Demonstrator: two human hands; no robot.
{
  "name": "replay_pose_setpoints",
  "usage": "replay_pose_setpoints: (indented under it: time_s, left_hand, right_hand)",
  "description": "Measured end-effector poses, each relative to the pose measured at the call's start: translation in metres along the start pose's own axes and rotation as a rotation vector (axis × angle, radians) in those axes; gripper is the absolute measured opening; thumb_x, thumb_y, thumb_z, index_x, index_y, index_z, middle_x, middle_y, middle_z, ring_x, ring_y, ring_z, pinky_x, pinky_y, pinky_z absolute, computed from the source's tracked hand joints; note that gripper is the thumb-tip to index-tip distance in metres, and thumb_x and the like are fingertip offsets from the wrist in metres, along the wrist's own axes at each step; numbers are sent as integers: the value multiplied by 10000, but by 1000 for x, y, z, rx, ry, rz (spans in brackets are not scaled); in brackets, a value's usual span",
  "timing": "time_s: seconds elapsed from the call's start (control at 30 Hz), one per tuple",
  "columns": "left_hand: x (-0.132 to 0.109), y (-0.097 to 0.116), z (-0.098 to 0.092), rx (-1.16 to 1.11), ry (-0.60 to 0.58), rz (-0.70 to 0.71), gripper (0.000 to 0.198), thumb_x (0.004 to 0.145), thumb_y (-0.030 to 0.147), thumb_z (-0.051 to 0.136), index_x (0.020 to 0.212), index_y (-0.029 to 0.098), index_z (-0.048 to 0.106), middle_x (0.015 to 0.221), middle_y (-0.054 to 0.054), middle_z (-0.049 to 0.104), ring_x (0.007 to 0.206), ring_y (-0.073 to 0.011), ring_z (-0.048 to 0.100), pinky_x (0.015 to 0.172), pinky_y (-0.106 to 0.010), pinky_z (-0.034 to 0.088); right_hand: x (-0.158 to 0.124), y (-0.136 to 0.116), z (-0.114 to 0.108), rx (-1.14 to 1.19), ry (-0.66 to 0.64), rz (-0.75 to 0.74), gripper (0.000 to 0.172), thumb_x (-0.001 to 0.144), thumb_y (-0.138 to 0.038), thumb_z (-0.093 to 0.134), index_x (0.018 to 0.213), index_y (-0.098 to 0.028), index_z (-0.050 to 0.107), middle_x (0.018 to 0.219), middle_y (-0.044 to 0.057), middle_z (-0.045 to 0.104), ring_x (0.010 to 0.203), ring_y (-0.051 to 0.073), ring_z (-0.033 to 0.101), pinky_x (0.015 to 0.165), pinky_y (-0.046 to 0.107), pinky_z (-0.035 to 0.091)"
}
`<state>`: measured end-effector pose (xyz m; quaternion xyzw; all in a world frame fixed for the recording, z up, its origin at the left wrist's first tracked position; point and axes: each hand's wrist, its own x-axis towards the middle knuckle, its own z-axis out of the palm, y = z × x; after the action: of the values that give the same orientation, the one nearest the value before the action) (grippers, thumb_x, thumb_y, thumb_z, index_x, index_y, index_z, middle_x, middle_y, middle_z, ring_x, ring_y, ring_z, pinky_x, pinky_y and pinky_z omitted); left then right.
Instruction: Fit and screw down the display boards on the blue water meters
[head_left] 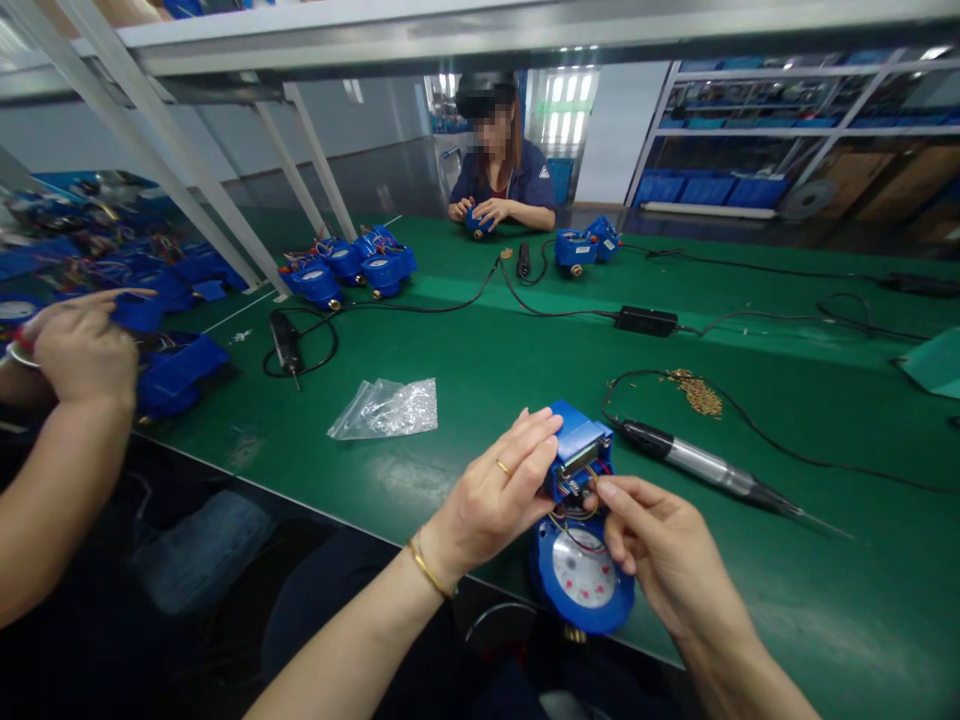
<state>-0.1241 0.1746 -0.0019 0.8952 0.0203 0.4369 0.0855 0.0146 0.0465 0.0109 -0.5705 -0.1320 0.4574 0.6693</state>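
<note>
A blue water meter (583, 580) with a white dial lies at the near edge of the green table (525, 370). Its blue cover module (579, 450) is lifted above the dial, joined to it by thin coloured wires. My left hand (495, 500) grips the left side of that module, fingers closed round it. The fingers of my right hand (660, 550) pinch at the wires and the module's underside from the right.
An electric screwdriver (697, 465) with a black cable lies right of my hands, a small pile of brass screws (697, 393) behind it. A clear plastic bag (386, 408) lies to the left. Another person's hands (79, 350) work at far left; a person sits opposite (499, 180). More blue meters (352, 265) stand farther back.
</note>
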Motion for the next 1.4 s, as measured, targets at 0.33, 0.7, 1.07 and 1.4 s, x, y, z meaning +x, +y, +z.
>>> replay_pose_setpoints:
  time_s: [0.33, 0.7, 1.07, 1.4]
  left_hand:
    - [-7, -6, 3, -112, 34, -73, 598, 897, 183, 682, 1414, 144, 385, 1377, -220, 610, 1354, -296, 547, 1086, -531, 526]
    - [-9, -7, 3, -95, 27, -60, 559, 901, 176, 678, 1392, 110, 420, 1358, -237, 614, 1374, -290, 526, 1105, -528, 510]
    - [-9, -3, 7, -140, 100, -169, 540, 858, 210, 734, 1326, 150, 471, 1321, -198, 659, 1279, -268, 621, 1070, -493, 549]
    - [-8, -3, 6, -108, 120, -156, 510, 846, 203, 748, 1282, 133, 493, 1283, -219, 677, 1260, -263, 634, 1068, -477, 552]
  right_hand:
    - [-1, 3, 4, -67, 34, -61, 395, 553, -442, 923, 697, -125, 737, 584, 45, 658, 343, 51, 453, 315, 147, 358]
    - [-1, 9, 1, -47, 35, -101, 358, 625, -428, 908, 716, -133, 729, 571, 20, 624, 421, 59, 497, 418, 151, 415]
    - [1, 17, -3, -147, 31, -207, 340, 707, -439, 862, 788, -142, 718, 586, 29, 649, 468, 89, 563, 469, 166, 473]
    - [1, 18, -3, -167, 8, -254, 333, 718, -429, 857, 800, -142, 709, 585, 30, 659, 472, 91, 589, 477, 155, 496]
